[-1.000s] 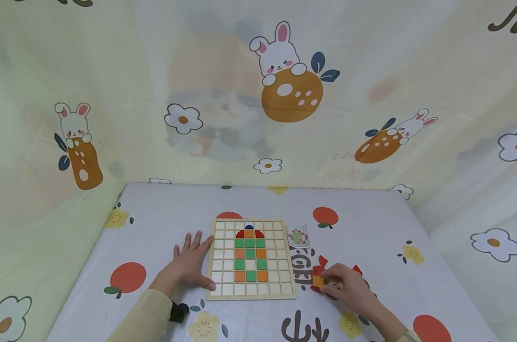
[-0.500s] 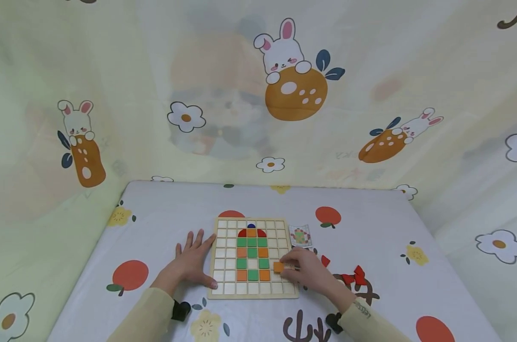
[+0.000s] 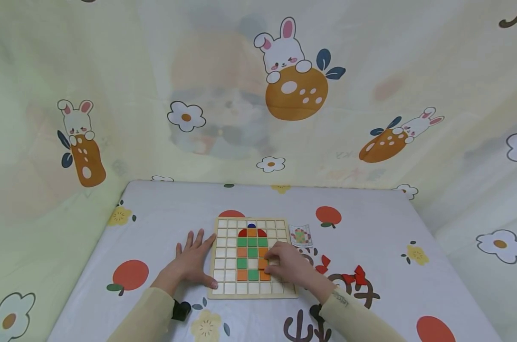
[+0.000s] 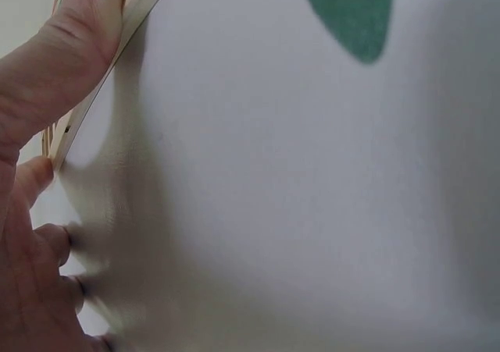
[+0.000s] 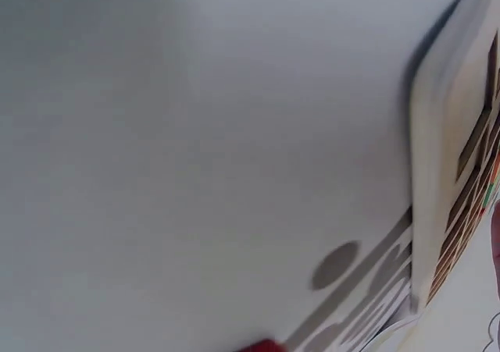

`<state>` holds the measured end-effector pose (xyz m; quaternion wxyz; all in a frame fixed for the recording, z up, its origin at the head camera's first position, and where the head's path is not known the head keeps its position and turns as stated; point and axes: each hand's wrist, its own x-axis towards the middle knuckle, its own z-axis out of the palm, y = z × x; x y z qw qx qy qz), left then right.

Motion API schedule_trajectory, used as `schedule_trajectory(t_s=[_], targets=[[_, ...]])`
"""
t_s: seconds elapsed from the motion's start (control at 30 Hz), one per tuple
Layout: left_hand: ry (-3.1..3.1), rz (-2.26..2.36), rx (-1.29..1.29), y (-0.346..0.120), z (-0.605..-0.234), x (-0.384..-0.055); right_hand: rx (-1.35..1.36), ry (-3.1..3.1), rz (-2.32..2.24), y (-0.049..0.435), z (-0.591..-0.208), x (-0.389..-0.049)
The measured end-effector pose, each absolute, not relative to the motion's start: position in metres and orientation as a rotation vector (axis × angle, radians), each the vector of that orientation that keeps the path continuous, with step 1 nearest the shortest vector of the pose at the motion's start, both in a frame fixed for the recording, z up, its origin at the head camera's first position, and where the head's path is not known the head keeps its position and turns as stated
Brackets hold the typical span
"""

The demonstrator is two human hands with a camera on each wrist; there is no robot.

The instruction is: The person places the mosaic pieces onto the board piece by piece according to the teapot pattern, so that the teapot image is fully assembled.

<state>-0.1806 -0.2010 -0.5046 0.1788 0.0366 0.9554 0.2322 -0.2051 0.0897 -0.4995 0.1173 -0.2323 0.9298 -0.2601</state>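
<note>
A wooden grid board (image 3: 253, 298) lies on the table, its middle cells filled with green, orange, red and blue tiles. My right hand (image 3: 289, 263) pinches an orange square tile (image 3: 262, 264) over the right part of the pattern, where it covers a green tile. Whether it touches the tiles beneath, I cannot tell. With fingers spread, my left hand (image 3: 191, 263) rests at the board's left side, thumb and index finger touching its edge, as the left wrist view also shows at the board's edge (image 4: 137, 20). The right wrist view shows mostly tablecloth and the board's side (image 5: 437, 133).
A small printed pattern card (image 3: 300, 236) lies beside the board's upper right corner. Loose red pieces (image 3: 359, 275) lie on the cloth right of the board, beyond my right forearm. A patterned curtain (image 3: 224, 161) stands behind the table.
My right hand has carried the orange tile leftward from the loose pieces at the right to over the board's pattern. The left hand stays at the board's edge.
</note>
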Motion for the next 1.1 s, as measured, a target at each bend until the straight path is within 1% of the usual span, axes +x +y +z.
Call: schedule_trajectory(t_s=[0.33,1.1], targets=[[2.708,0.660,0.105,-0.202,-0.506,-0.180,-0.716,2.752,-0.645,0.070,-0.498,-0.209],[2.718,0.655,0.100,-0.203,-0.509,-0.181,-0.736,2.813,-0.485,0.051,-0.489,-0.205]])
